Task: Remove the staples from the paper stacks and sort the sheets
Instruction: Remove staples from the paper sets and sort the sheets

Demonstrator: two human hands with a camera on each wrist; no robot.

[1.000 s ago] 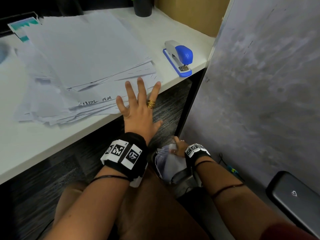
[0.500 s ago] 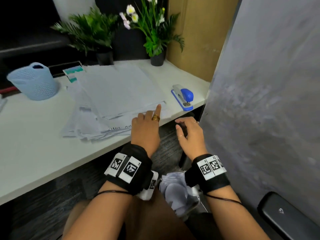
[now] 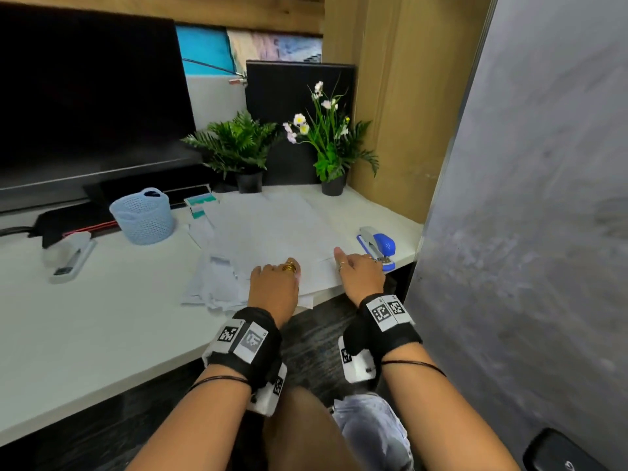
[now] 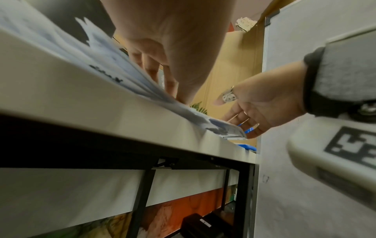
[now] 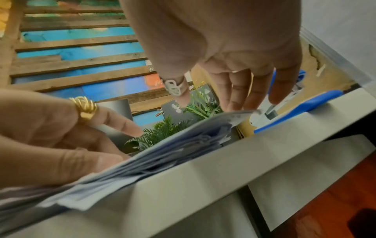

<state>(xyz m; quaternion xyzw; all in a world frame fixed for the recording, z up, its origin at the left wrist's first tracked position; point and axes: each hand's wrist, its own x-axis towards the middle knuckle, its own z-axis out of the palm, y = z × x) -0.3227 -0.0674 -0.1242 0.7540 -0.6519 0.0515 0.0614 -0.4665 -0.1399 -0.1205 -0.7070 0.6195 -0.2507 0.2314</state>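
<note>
Soft, even indoor light fell on the pale desk [image 3: 102, 334], with no hard shadows and no glare. The monitor [image 3: 85, 96] and the space under the desk stayed very dark. The head view bowed straight lines near its edges and looked slightly soft. Both wrist views were motion-blurred: the papers [image 5: 173, 145] smeared, the near fingers [image 5: 234, 90] out of focus, and the grey partition [image 3: 543, 232] grainy.

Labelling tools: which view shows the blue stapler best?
Head view: the whole stapler sits on the desk edge, right of the papers. Right wrist shows only its blue base and part of the top behind the fingers; left wrist shows just a blue sliver at the desk edge.
</note>
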